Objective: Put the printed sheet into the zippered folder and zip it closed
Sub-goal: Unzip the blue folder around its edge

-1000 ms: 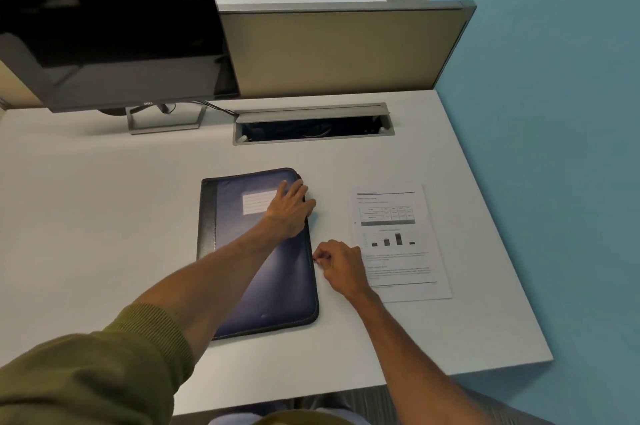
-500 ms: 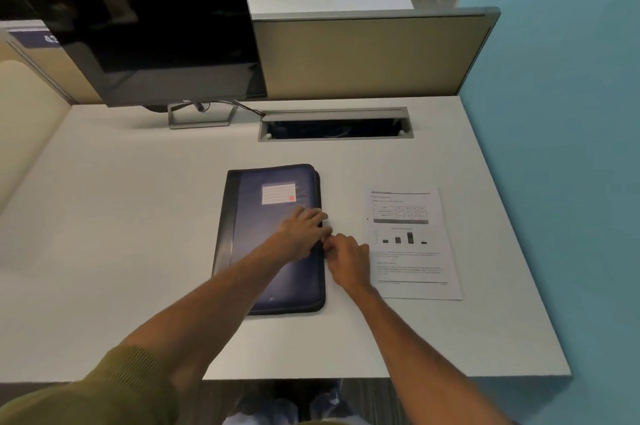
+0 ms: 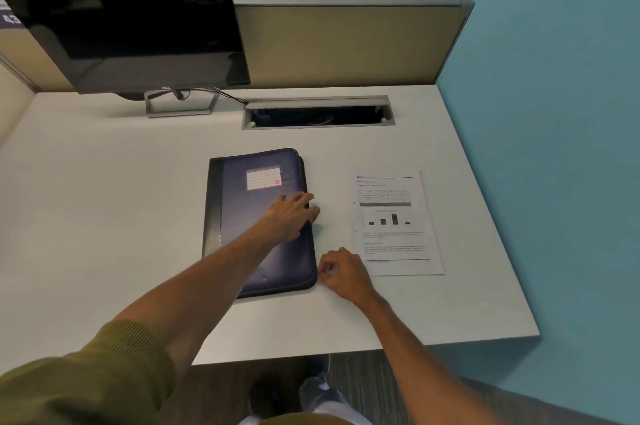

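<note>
A dark blue zippered folder (image 3: pixel 242 217) with a white label lies flat and closed on the white desk (image 3: pixel 104 217). My left hand (image 3: pixel 291 215) rests flat on its right half, fingers spread over the right edge. My right hand (image 3: pixel 341 270) is pinched at the folder's lower right corner, fingers closed on what looks like the zipper pull, which is too small to see. The printed sheet (image 3: pixel 394 222), with a table and a bar chart, lies flat on the desk to the right of the folder, untouched.
A black monitor (image 3: pixel 128 26) on a grey stand sits at the back left. An open cable tray (image 3: pixel 317 113) is recessed behind the folder. A beige partition (image 3: pixel 346 44) closes the back and a blue wall (image 3: pixel 554 147) the right side.
My right hand has slid from the middle of the folder's right edge down to its lower right corner. My left hand stays pressed on the folder. The camera view shifted slightly.
</note>
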Motion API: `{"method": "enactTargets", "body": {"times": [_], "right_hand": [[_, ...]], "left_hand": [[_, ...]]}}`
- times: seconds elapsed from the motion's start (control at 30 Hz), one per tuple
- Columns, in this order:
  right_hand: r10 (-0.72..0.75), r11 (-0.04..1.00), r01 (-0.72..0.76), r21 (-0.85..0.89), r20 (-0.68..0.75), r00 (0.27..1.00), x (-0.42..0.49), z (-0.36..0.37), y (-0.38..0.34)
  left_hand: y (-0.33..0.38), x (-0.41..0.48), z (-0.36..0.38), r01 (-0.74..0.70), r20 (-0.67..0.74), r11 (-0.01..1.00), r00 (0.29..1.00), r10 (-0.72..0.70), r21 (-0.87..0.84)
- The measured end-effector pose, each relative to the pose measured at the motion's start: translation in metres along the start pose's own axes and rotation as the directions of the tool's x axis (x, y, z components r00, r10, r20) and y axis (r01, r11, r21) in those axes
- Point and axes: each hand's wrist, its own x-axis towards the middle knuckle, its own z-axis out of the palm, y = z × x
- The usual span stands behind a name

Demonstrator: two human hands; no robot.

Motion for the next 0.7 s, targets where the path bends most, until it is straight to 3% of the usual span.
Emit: {"method": "enactTargets", "body": {"times": [0.1,0.27,0.4,0.53,0.7], "right_hand": [[0.081,0.993,-0.077,0.090,-0.040,0.996,-0.018,0.016,-0.002],[0.206,0.968,-0.161,0.193,-0.241,0.948,-0.051,0.050,-0.020],[0.238,0.967,-0.185,0.177,-0.347,0.907,-0.064,0.070,-0.028],[0.215,0.974,-0.171,0.146,-0.371,0.904,-0.063,0.069,-0.030],[0.266,0.963,-0.240,0.121,-0.283,0.922,-0.056,0.064,-0.028]], "left_hand": [[0.002,-0.002,0.000,0.022,-0.005,0.999,1.000,-0.022,-0.030],[0.008,-0.006,0.014,0.063,-0.046,0.998,0.997,-0.065,-0.030],[0.018,-0.023,0.028,0.160,-0.164,0.953,0.965,-0.206,-0.258],[0.049,-0.063,0.053,0.248,-0.272,0.761,0.832,-0.484,-0.599],[0.107,-0.121,0.087,0.205,-0.261,0.533,0.696,-0.669,-0.821]]}}
